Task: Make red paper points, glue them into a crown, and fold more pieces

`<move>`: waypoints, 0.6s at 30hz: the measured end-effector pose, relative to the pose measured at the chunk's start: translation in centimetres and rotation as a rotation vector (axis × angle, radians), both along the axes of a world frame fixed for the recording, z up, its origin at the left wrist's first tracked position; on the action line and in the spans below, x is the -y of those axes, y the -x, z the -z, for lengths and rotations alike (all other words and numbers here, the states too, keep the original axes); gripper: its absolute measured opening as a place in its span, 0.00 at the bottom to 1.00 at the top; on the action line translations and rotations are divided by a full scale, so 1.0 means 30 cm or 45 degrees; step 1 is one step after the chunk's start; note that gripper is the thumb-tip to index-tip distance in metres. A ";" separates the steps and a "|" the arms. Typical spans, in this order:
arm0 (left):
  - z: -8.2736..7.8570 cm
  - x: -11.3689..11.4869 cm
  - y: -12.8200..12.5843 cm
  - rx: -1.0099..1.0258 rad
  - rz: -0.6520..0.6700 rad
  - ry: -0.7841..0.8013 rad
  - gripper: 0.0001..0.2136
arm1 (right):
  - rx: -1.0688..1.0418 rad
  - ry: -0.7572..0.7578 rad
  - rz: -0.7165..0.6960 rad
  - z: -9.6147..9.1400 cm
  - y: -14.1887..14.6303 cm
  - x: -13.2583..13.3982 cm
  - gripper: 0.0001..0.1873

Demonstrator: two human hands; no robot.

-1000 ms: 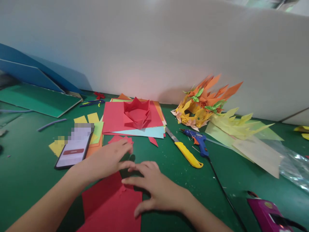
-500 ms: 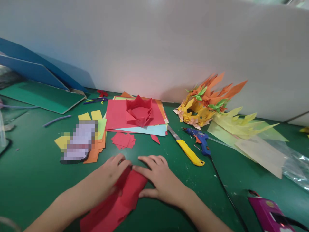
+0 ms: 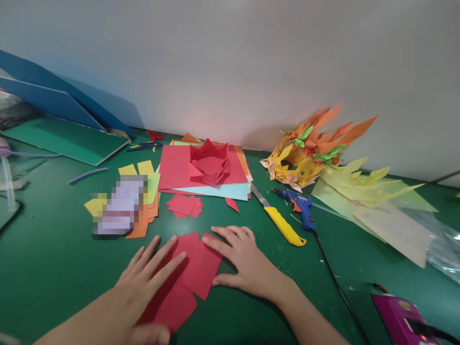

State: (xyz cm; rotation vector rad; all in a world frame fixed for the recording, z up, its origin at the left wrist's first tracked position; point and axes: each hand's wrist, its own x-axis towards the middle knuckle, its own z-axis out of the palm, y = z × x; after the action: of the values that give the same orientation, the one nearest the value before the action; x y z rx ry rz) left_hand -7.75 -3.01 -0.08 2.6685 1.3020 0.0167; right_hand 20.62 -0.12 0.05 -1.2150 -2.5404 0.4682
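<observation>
Red paper lies flat on the green table in front of me, with slits cut in from its edges. My left hand is open over its left part, fingers spread and pointing away from me. Against the paper's right edge rests my right hand, also open, with its fingertips on the upper right corner. Just beyond the hands is a small pile of red paper pieces, with a single red scrap to its right. Farther back, a folded red paper crown sits on stacked coloured sheets.
To the right lie a yellow utility knife with blade out, a blue glue gun with its cord, several paper crowns and a purple box. A blurred phone rests over coloured slips at left. Blue-green boards stand behind.
The left hand has let go of the fold and spread out, moving left and toward me. The red paper has opened out flat. My right hand has barely shifted.
</observation>
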 end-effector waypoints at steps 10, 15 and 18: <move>0.064 0.001 -0.105 0.069 0.134 -0.200 0.47 | -0.075 0.156 -0.061 -0.012 -0.009 -0.011 0.27; 0.028 -0.054 -0.158 0.060 0.192 0.043 0.45 | -0.215 0.233 0.029 -0.026 -0.010 -0.013 0.21; -0.003 -0.081 -0.186 0.059 0.197 0.202 0.48 | -0.328 0.306 0.072 -0.030 -0.006 -0.011 0.23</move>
State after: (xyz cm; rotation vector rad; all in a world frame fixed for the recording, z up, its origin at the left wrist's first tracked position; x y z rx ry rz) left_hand -2.17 -0.59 0.01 2.6087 1.0341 -0.0430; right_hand 20.79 0.21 0.95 -1.2122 -2.2747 0.8767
